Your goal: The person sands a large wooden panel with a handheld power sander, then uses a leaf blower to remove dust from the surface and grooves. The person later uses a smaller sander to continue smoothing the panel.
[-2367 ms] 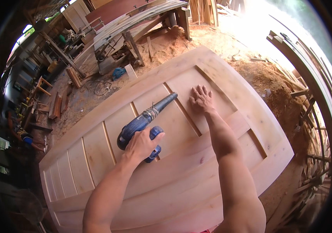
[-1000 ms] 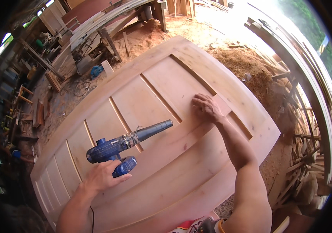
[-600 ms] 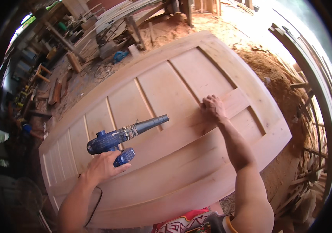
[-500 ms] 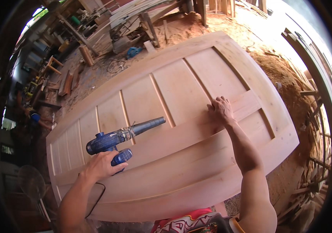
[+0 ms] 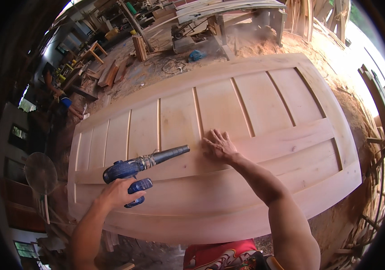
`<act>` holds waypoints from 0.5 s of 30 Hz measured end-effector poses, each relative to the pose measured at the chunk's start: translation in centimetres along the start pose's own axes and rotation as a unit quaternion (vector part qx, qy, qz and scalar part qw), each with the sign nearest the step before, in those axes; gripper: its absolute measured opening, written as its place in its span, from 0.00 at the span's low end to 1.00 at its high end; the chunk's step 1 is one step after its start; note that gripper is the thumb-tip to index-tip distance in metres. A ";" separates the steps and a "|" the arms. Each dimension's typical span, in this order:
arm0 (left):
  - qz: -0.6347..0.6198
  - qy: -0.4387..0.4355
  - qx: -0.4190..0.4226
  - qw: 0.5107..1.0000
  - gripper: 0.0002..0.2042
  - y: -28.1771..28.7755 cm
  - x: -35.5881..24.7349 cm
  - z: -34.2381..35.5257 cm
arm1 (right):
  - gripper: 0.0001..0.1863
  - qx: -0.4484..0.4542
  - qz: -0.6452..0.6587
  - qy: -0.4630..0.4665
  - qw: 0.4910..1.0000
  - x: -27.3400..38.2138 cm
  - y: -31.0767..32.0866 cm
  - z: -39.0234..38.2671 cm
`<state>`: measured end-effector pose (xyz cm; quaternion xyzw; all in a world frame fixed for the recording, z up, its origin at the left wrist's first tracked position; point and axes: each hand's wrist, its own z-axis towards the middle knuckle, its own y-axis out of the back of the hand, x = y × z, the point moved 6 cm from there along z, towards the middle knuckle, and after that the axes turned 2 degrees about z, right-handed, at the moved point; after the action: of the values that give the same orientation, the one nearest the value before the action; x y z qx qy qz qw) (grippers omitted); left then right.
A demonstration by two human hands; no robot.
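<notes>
A large pale wooden door (image 5: pixel 228 216) with grooved panels lies flat before me. My left hand (image 5: pixel 119 192) is wrapped round the handle of a blue cordless-looking blower (image 5: pixel 125 171), held over the door's left part. Its black nozzle (image 5: pixel 172 154) points right, toward my other hand. Fingers spread, my right hand (image 5: pixel 220 145) rests on the door near the lower end of a groove, where panel and rail meet. Nothing is in that hand.
Behind the door stands a workbench (image 5: pixel 228 12) with boards on it. A blue tool (image 5: pixel 196 56) and cables lie on the dusty floor. Timber leans at the right. A round fan (image 5: pixel 40 173) stands at the left, and another person's arm (image 5: pixel 73 108) shows beyond the door's left end.
My right hand has moved left along the door and its fingers have spread. The blower stays in my left hand, its nozzle still pointing right. The view has shifted, showing more of the left side.
</notes>
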<state>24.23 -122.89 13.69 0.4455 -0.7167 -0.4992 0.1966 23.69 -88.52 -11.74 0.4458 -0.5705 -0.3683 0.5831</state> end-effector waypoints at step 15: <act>-0.054 0.062 -0.117 0.990 0.28 -1.4 23.4 -3.9 | 0.38 -0.095 -0.009 -0.174 0.980 6.2 -1.1 2.2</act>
<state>15.37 -144.69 10.33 0.4877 -0.6145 -0.5610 0.2642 22.02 -94.92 -10.78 0.3226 -0.6215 -0.4980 0.5115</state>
